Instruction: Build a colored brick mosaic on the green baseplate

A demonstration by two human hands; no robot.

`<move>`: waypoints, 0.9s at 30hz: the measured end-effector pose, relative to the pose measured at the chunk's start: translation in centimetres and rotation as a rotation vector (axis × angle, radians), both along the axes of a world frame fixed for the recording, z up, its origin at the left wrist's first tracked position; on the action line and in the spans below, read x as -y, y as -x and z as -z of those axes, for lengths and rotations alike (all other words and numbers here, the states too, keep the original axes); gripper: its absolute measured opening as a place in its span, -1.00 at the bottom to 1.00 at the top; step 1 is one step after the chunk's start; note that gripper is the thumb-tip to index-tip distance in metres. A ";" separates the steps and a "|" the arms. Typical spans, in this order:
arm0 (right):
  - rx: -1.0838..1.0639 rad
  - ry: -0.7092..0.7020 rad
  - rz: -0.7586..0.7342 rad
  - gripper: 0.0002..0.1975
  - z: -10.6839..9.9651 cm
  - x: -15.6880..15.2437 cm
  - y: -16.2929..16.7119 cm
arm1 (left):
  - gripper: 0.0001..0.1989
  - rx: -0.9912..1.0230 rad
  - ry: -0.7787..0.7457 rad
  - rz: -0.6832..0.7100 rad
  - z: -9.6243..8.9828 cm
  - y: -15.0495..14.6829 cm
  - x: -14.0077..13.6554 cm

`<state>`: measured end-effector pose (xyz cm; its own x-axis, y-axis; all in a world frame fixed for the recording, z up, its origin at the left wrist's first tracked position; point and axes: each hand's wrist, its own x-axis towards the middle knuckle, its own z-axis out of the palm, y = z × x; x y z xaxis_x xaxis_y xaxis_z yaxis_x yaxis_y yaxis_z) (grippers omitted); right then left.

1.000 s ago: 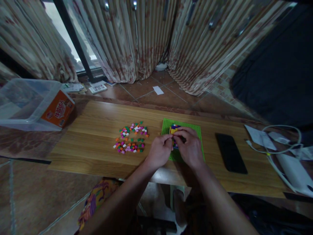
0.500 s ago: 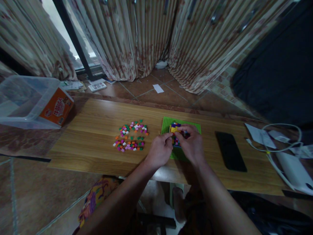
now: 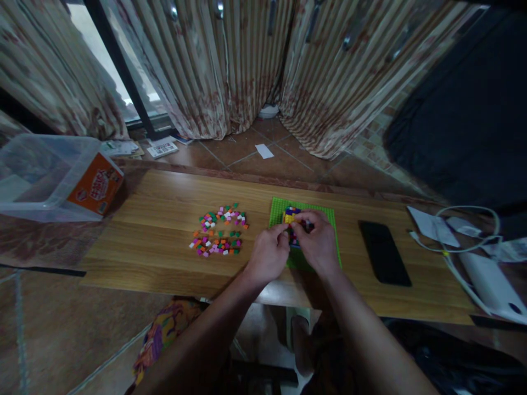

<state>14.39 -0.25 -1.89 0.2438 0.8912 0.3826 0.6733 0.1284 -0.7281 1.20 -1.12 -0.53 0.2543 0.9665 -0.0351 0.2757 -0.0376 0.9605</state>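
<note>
Two hands on it: my left hand (image 3: 269, 252) and right hand (image 3: 316, 238) are meeting at the brick block (image 3: 289, 218) on the green board (image 3: 278, 206), grip narrow; can't tell if I'm pinching a piece. Probably light, stiff; I'd be gripping its sides. Farther: tub (image 3: 49, 208), orange label (image 3: 96, 185) showing unreadable characters.

The forearms (image 3: 224, 312) and fingers (image 3: 313, 215) are bare; below, one foot (image 3: 300, 337) wears a pale greenish slipper (image 3: 302, 312), its shape partly hidden.

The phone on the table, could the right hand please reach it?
Probably yes: only flat green board and tabletop lie between the right hand and phone, though that hand is busy with bricks.
</note>
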 end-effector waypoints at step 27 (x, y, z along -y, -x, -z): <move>0.140 -0.010 -0.459 -0.84 -2.3 2.4 2.3 | -0.43 0.602 0.575 -0.168 0.1 1.2 -1.1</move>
